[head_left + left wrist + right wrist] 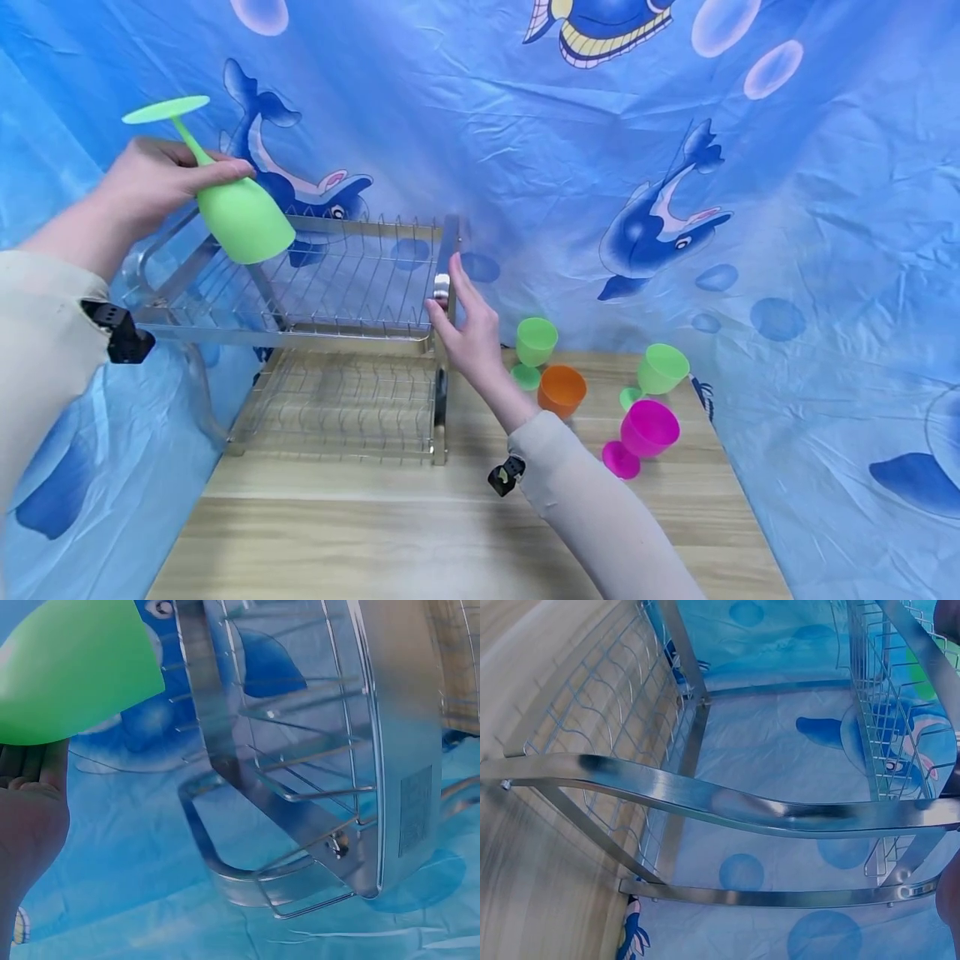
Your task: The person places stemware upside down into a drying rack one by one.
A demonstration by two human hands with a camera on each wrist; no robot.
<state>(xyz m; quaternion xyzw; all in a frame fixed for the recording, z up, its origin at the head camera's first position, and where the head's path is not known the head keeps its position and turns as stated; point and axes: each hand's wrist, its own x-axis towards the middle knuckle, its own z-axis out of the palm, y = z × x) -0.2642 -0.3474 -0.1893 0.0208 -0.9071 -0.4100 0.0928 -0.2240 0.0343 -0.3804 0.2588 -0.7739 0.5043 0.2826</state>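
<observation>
My left hand (161, 179) holds a light green plastic goblet (247, 221) upside down, its foot up and its bowl tilted toward the right. The goblet is above the left part of a metal two-tier dish rack (352, 337); in the left wrist view its bowl (75, 671) appears beside the upper tier's wires. At the rack's right side, my right hand (476, 333) rests against the upright frame with its fingers and thumb extended. The right wrist view shows the curved side bar (727, 806) close by, with only parts of the hand visible at the right edge.
On the wooden table (337, 542), right of the rack, stand a green goblet (537, 340), an orange goblet (562, 390), another green goblet (663, 369) and a magenta goblet (649, 428). Blue dolphin-print cloth (847, 250) surrounds the table.
</observation>
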